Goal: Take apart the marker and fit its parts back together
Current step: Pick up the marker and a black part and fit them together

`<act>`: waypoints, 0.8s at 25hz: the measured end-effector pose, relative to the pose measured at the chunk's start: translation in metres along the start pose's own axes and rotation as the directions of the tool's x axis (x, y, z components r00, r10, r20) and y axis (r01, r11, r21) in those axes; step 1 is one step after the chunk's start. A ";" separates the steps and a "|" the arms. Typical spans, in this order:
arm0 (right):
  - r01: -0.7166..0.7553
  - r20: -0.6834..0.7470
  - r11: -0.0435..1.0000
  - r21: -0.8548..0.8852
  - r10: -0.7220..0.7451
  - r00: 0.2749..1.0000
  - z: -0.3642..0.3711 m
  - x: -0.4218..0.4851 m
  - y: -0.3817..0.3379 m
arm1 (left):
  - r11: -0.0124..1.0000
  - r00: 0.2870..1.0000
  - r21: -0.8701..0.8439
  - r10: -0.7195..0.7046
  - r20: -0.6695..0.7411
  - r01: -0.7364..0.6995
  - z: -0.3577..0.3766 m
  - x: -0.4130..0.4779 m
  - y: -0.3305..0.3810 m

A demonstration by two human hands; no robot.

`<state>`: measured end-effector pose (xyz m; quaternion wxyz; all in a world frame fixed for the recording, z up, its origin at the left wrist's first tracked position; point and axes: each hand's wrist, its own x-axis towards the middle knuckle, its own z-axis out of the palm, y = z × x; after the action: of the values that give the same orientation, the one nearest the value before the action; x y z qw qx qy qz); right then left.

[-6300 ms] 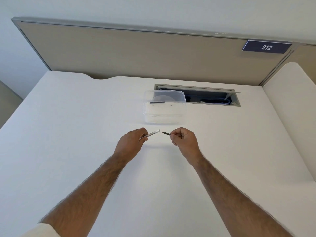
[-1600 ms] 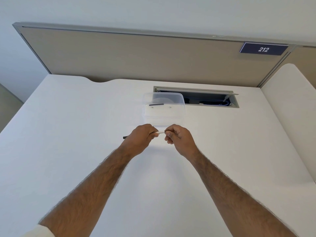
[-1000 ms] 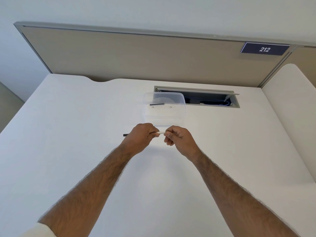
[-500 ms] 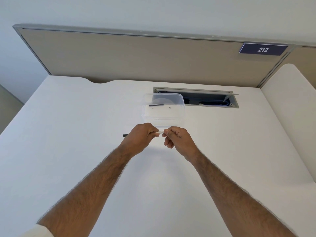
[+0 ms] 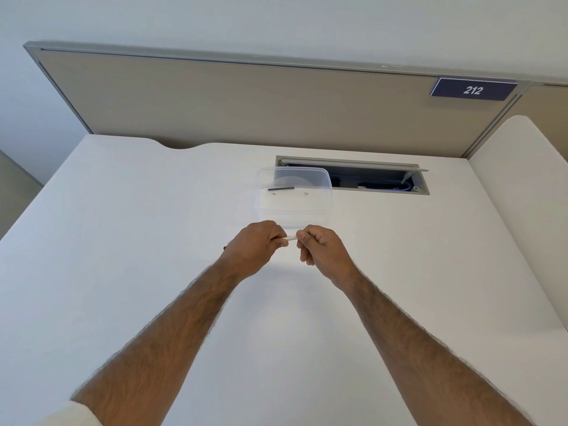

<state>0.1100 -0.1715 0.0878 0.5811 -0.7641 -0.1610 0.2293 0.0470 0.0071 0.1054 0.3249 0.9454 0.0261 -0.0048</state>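
Observation:
Both my hands hold a thin white marker barrel [image 5: 290,237] level above the white desk, just in front of a clear box. My left hand [image 5: 253,249] is closed around the barrel's left part; a dark tip [image 5: 225,248] pokes out past its left side. My right hand [image 5: 322,249] pinches the barrel's right end between thumb and forefinger. Only a short white stretch shows between the hands. A dark, thin marker part [image 5: 280,189] lies inside the clear plastic box [image 5: 325,207].
The white desk [image 5: 123,241] spreads wide on both sides. Behind the box is an open cable hatch [image 5: 378,182] set in the desk. A beige partition [image 5: 246,106] with a sign reading 212 stands at the back. A second white surface [image 5: 522,179] rises at the right.
Earlier the hands held two separate pieces apart. Now they are close together on one barrel. Over the last second the gap between them has narrowed slightly; the box has not moved.

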 end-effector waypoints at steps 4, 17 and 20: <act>-0.010 -0.004 1.000 -0.016 0.010 1.000 -0.001 0.000 0.002 | 0.997 0.999 -0.078 0.012 0.052 -0.008 -0.001 -0.001 -0.003; 0.018 -0.047 0.998 -0.052 -0.021 0.999 0.007 -0.001 -0.004 | 1.000 0.999 -0.019 -0.006 -0.041 0.006 -0.001 -0.003 0.004; 0.032 -0.060 0.997 -0.067 -0.036 0.998 0.005 0.000 -0.002 | 0.994 0.995 -0.082 -0.063 0.083 0.070 -0.006 -0.004 -0.007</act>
<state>0.1076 -0.1664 0.0888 0.5639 -0.7868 -0.1634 0.1904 0.0426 0.0159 0.1060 0.3653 0.9283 0.0444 -0.0525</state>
